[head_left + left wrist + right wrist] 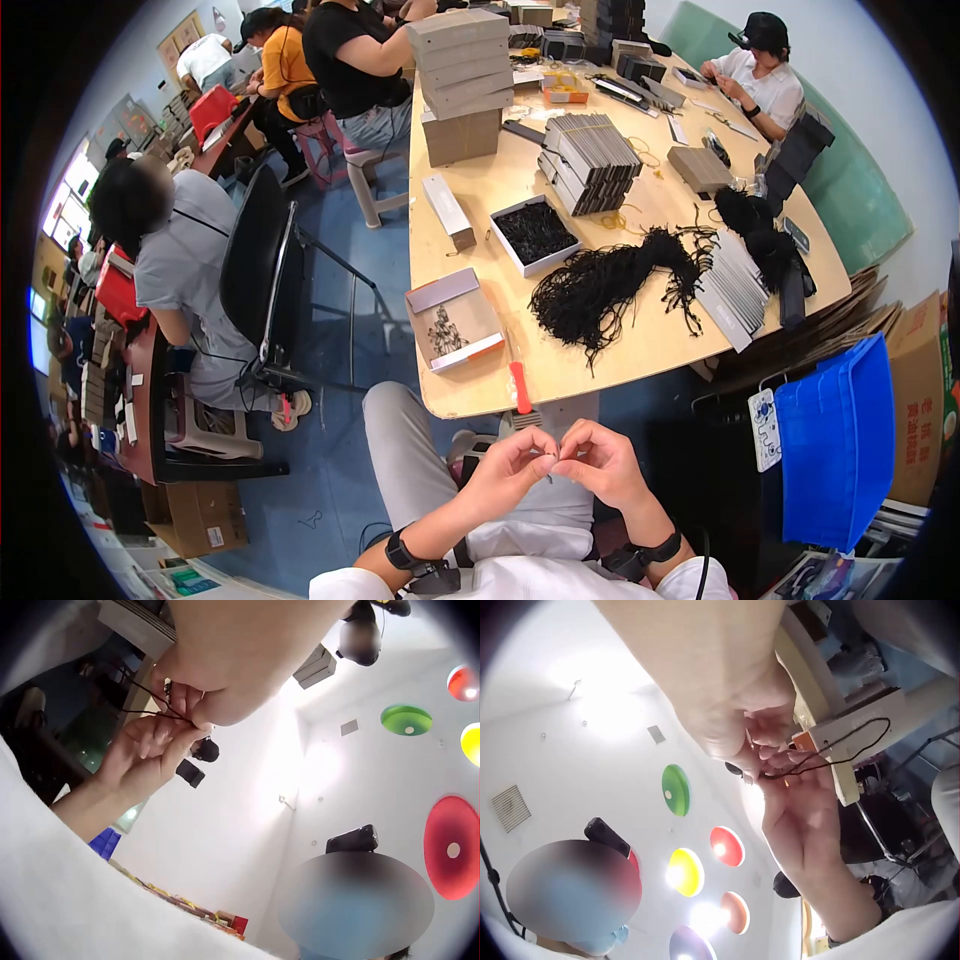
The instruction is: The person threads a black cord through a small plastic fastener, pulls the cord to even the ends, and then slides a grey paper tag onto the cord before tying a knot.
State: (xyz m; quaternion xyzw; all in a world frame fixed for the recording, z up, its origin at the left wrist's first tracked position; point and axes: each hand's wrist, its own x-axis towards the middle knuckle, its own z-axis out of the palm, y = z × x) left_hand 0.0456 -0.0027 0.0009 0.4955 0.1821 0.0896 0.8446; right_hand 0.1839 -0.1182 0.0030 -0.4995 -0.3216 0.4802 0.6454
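In front of the lap, my left hand [513, 467] and right hand [601, 462] meet at the fingertips. Between them they pinch a thin black cord, whose loop [889, 726] trails out past the fingers in the right wrist view. Two strands of the cord [139, 712] also show in the left wrist view. Small dark metal bits [167, 688] show at the left hand's curled fingers there. The pinched spot itself is mostly covered by thumbs and fingertips.
Ahead on the table lie a shallow box [484, 352] with small metal pieces, a red-handled tool [519, 388], a white box [567, 262] of black bits, a black cord bundle [610, 290] and grey cards [732, 295]. A blue bin [835, 450] stands right; people sit nearby.
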